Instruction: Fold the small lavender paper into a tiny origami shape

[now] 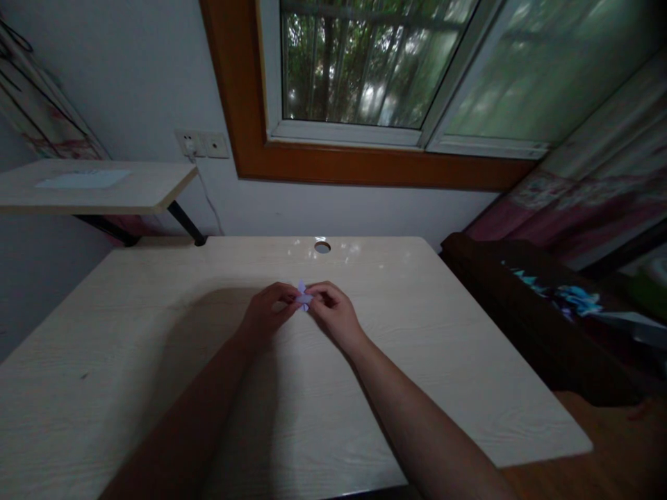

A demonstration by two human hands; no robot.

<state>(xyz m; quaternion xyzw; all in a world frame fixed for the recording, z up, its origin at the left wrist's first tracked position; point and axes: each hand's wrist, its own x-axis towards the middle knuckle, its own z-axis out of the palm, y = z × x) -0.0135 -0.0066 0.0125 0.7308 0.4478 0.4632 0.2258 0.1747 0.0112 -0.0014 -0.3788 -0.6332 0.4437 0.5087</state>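
A small pale lilac folded paper piece (303,296) is held between both hands just above the light wooden desk (156,361), near its middle. My left hand (268,309) pinches the paper's left side with curled fingers. My right hand (331,309) pinches its right side, fingers bent over it. Most of the paper is hidden by my fingertips; only a small pointed flap shows above them.
A round cable hole (322,246) sits at the desk's far edge. A raised side shelf (94,186) stands at the back left, under a wall socket (202,144). A dark wooden piece of furniture (547,312) with blue paper bits (576,298) lies to the right, below a window (375,62).
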